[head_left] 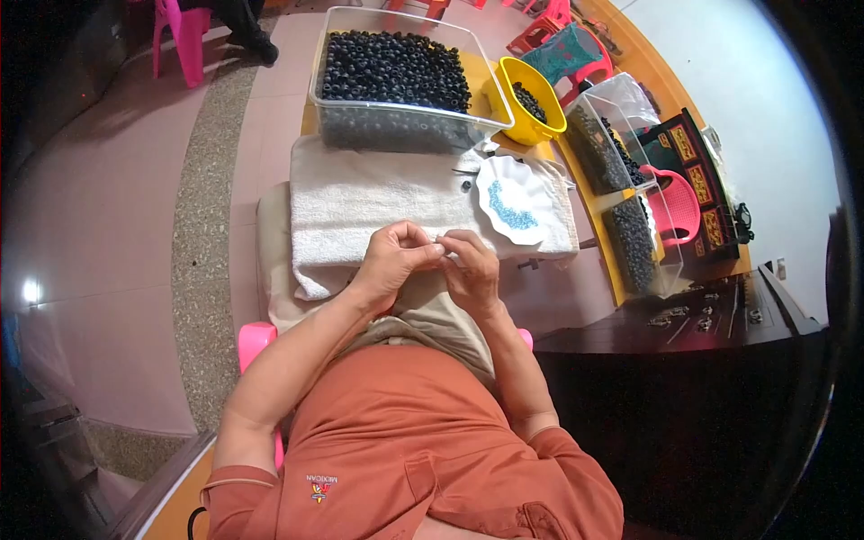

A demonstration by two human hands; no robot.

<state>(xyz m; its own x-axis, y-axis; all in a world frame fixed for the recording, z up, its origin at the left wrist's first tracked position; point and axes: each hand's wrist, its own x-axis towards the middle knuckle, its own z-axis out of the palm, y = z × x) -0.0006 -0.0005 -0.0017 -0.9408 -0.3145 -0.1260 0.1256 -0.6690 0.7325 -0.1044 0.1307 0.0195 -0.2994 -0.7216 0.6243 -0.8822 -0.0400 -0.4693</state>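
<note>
My left hand (392,261) and my right hand (472,274) meet over the near edge of a white towel (382,193). Thumbs and fingers of both are pinched together, tip to tip. Whatever lies between the fingertips is too small or hidden to make out. Beyond my right hand, a white scalloped dish (500,171) rests on the towel with many tiny light-blue pieces (511,209) in it. One small black round piece (466,186) lies just left of the dish, near a thin dark tool (468,170) that I cannot identify.
A clear plastic bin (396,126) full of small black round pieces stands beyond the towel. Right of it is a yellow basket (504,67) holding more. Further right are clear containers (661,270) of black pieces, a pink chair (677,207) and a dark table (630,337).
</note>
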